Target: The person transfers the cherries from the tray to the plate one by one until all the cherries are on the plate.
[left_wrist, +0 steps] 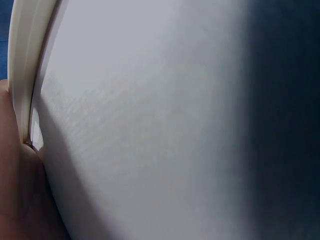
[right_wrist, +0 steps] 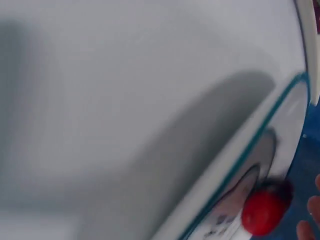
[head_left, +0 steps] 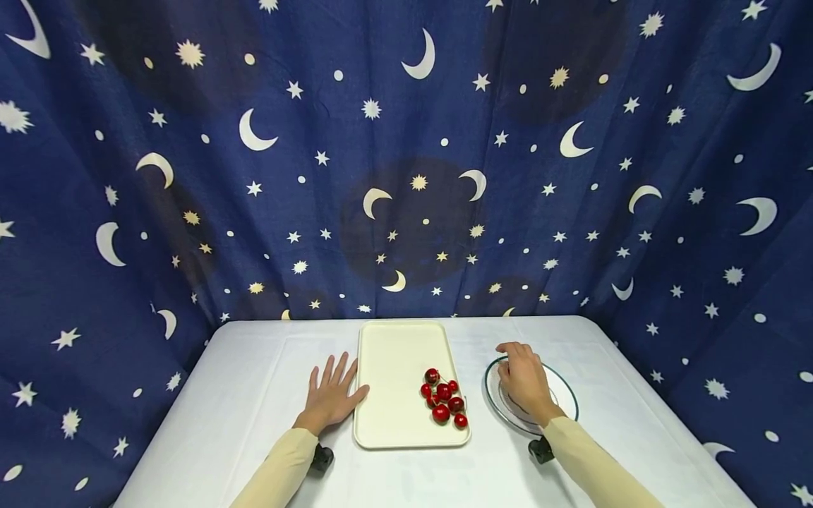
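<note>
A cream tray (head_left: 396, 388) lies on the table, with a cluster of several red cherries (head_left: 442, 392) near its right side. My left hand (head_left: 330, 402) rests on the cloth by the tray's left edge, fingers spread, its thumb at the rim. My right hand (head_left: 526, 377) is over a round plate (head_left: 562, 395) with a teal rim, thumb and index finger apart. In the right wrist view one cherry (right_wrist: 265, 212) shows at the plate, and the fingertips (right_wrist: 314, 206) stand clear of it. From the head view that cherry is hidden.
A white cloth covers the table (head_left: 254, 388). Behind it and at both sides hangs a dark blue curtain (head_left: 406, 141) with moons and stars. The plate stands a short way right of the tray. A black wrist camera (head_left: 541, 450) sits under the right forearm.
</note>
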{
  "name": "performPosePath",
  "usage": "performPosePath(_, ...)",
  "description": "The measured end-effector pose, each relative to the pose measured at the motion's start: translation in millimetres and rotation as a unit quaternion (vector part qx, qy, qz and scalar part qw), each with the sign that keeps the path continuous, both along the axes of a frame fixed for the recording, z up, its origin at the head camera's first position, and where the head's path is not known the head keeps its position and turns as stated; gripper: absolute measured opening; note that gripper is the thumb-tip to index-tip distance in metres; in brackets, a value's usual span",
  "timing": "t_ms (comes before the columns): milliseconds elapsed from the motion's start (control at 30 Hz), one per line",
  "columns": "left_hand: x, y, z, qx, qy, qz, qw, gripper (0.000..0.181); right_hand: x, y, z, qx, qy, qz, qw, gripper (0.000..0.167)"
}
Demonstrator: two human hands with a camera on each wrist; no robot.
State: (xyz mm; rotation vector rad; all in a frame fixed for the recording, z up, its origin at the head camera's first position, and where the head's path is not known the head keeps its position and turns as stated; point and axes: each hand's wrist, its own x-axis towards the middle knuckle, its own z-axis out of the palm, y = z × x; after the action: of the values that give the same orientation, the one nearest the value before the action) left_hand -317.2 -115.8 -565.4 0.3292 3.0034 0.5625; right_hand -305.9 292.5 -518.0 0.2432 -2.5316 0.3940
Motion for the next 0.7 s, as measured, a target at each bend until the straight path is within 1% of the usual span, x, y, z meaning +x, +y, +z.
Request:
performPosePath(100,-0.5,0.6,-0.5,-0.002,-0.004,0.001,1.0000,0.077,-4.3,-11.5,0.5,-0.002,0.019,0.019,0.9997,0.027)
performPosePath(167,-1.1,0.9,-1.5,-0.001,-0.002,0.001,1.0000,0.078,-6.5,-20.4,0.5,0.000,0.015,0.033,0.9994,0.028)
performPosePath(367,-3.2,-1.6,-1.5,-0.008,0.003,0.003,1.0000,0.078,-14.1,-48.4,0.3,0.011,-0.017,0.081,0.9965,0.035)
performPosePath(500,-3.8,-2.3,-1.9,-0.011,0.006,0.003,0.9999,0.078,-14.9,-63.8,1.1,0.013,-0.029,0.115,0.9929,0.035)
performPosePath(600,-3.6,-2.4,-2.8,-0.008,0.003,0.002,1.0000,0.078,-14.1,-72.4,1.2,0.022,-0.047,0.129,0.9903,0.036)
performPosePath(700,-3.8,-2.7,-3.1,-0.010,0.004,0.004,0.9999,0.078,-14.0,-79.3,1.8,0.034,-0.078,0.140,0.9865,0.036)
